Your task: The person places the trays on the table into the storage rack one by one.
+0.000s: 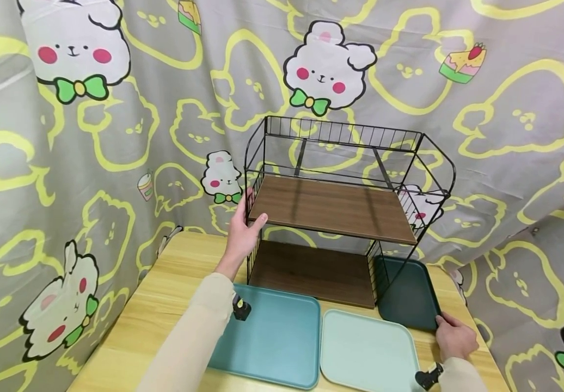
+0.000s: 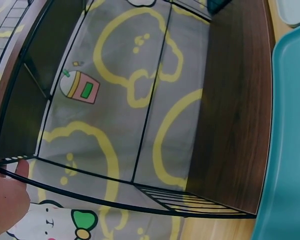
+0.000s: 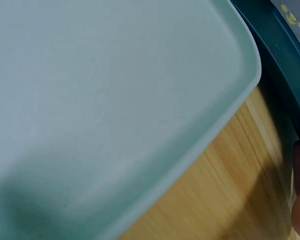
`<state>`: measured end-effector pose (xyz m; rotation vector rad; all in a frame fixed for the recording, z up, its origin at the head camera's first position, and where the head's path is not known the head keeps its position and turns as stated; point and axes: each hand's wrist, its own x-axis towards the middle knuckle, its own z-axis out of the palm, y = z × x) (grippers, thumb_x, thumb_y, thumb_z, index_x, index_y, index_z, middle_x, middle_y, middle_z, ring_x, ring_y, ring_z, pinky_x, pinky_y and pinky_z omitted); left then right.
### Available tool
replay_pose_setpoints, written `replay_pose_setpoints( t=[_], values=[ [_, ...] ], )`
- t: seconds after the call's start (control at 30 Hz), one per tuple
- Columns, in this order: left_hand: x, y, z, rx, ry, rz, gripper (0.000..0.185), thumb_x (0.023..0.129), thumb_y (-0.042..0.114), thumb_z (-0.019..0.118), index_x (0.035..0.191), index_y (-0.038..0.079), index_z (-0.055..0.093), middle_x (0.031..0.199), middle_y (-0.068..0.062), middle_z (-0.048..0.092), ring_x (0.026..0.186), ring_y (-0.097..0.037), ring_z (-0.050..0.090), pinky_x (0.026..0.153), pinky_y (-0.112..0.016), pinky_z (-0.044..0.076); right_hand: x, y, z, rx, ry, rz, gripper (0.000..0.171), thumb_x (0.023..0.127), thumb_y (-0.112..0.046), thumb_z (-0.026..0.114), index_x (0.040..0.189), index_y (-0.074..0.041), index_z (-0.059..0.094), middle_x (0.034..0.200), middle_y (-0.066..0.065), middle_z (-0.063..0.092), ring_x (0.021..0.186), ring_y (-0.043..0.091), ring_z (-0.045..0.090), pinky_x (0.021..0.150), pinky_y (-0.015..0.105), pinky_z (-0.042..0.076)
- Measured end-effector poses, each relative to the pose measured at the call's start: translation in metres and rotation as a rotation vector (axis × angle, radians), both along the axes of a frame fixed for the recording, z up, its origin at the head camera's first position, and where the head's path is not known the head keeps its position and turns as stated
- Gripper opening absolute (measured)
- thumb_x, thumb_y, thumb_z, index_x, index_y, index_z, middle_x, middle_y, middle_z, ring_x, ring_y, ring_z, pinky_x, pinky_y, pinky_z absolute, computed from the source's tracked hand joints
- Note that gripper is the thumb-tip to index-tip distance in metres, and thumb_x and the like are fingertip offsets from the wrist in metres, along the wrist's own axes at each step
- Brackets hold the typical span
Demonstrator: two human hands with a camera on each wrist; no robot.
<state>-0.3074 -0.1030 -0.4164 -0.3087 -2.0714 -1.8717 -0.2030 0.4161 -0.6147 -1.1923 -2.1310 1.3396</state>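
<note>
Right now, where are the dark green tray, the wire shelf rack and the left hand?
dark green tray (image 1: pixel 409 294), head view, bare middle of its floor.
wire shelf rack (image 1: pixel 331 207), head view, upper wooden shelf.
left hand (image 1: pixel 243 231), head view, back of the hand.

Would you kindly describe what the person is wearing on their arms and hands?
Both hands are bare. The left hand emerges from a long cream sleeve; a small black camera sits at that wrist. The right hand has another black camera at its cream cuff.

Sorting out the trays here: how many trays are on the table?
3. A teal tray lies front left, a mint tray beside it to the right, and a dark green tray lies right of the rack, gripped by the right hand. None seem hidden.
</note>
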Motion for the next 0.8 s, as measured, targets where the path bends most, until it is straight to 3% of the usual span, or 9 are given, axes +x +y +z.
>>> replay_pose_setpoints(
  t=[0.07,0.13,0.2,0.37,0.47,0.53,0.63,0.7,0.8],
  values=[
    [0.000,0.000,0.000,-0.003,-0.002,-0.001,0.077,0.106,0.011,0.064,0.171,0.024,0.024,0.175,0.008,0.030,0.163,-0.015,0.027,0.136,-0.037,0.021,0.000,0.001,0.001,-0.001,0.022,0.003,0.037,0.100,-0.027,0.070,0.131,-0.006,0.072,0.093,-0.019,0.078,0.151,0.045,0.036,0.123,0.055,0.032],
    [0.001,-0.001,0.001,-0.001,0.000,0.000,0.078,0.106,0.011,0.064,0.171,0.024,0.024,0.175,0.007,0.031,0.163,-0.015,0.027,0.136,-0.038,0.021,0.000,0.003,0.003,-0.002,0.042,0.006,0.037,0.099,-0.028,0.071,0.129,-0.006,0.072,0.066,-0.041,0.055,0.152,0.044,0.037,0.125,0.054,0.031],
    [0.001,-0.001,0.002,0.001,0.001,0.002,0.078,0.106,0.011,0.064,0.171,0.023,0.024,0.176,0.006,0.031,0.163,-0.015,0.027,0.136,-0.038,0.021,0.000,0.004,0.006,0.001,0.050,0.015,0.036,0.100,-0.029,0.070,0.128,-0.006,0.072,0.056,-0.048,0.036,0.153,0.043,0.038,0.126,0.053,0.031],
    [0.001,-0.002,0.002,0.012,0.003,-0.002,0.078,0.106,0.010,0.063,0.171,0.021,0.023,0.176,0.001,0.030,0.164,-0.017,0.026,0.136,-0.040,0.021,0.000,0.003,0.015,0.002,0.075,-0.016,0.033,0.099,-0.027,0.071,0.125,-0.006,0.075,0.057,-0.052,0.039,0.153,0.037,0.041,0.126,0.048,0.035],
    [0.001,-0.003,0.002,0.019,0.003,-0.005,0.078,0.106,0.009,0.064,0.171,0.020,0.023,0.177,0.001,0.030,0.164,-0.017,0.026,0.136,-0.040,0.021,0.002,0.003,0.021,-0.022,0.096,-0.035,0.019,0.097,-0.025,0.073,0.110,-0.032,0.085,0.057,-0.051,0.041,0.156,0.035,0.037,0.127,0.046,0.032],
    [0.001,-0.003,0.002,0.022,0.006,-0.007,0.078,0.106,0.009,0.063,0.171,0.020,0.023,0.177,0.001,0.029,0.164,-0.017,0.026,0.136,-0.040,0.021,0.004,0.002,0.025,-0.039,0.106,-0.043,0.032,0.097,-0.024,0.073,0.087,-0.053,0.080,0.053,-0.049,0.037,0.157,0.033,0.035,0.130,0.044,0.029],
    [0.001,-0.003,0.002,0.032,0.011,-0.005,0.078,0.106,0.008,0.063,0.171,0.019,0.023,0.176,0.001,0.030,0.164,-0.017,0.026,0.136,-0.039,0.021,0.006,0.001,0.032,-0.052,0.121,-0.054,0.051,0.096,-0.024,0.074,0.064,-0.061,0.062,0.055,-0.049,0.038,0.156,0.030,0.040,0.131,0.039,0.029],
    [0.001,-0.003,0.003,0.034,0.012,-0.004,0.078,0.106,0.008,0.064,0.171,0.019,0.024,0.176,0.001,0.031,0.164,-0.016,0.027,0.136,-0.039,0.021,0.008,0.001,0.036,-0.066,0.120,-0.065,0.051,0.096,-0.025,0.074,0.065,-0.063,0.061,0.057,-0.049,0.038,0.151,0.021,0.049,0.129,0.033,0.034],
    [0.001,-0.003,0.002,0.035,0.011,-0.006,0.078,0.105,0.008,0.064,0.171,0.019,0.024,0.176,0.001,0.032,0.163,-0.016,0.027,0.136,-0.038,0.021,0.014,0.004,0.043,-0.105,0.141,-0.080,0.039,0.096,-0.023,0.074,0.085,-0.061,0.072,0.059,-0.050,0.042,0.115,-0.005,0.068,0.105,0.014,0.052]
  ],
)
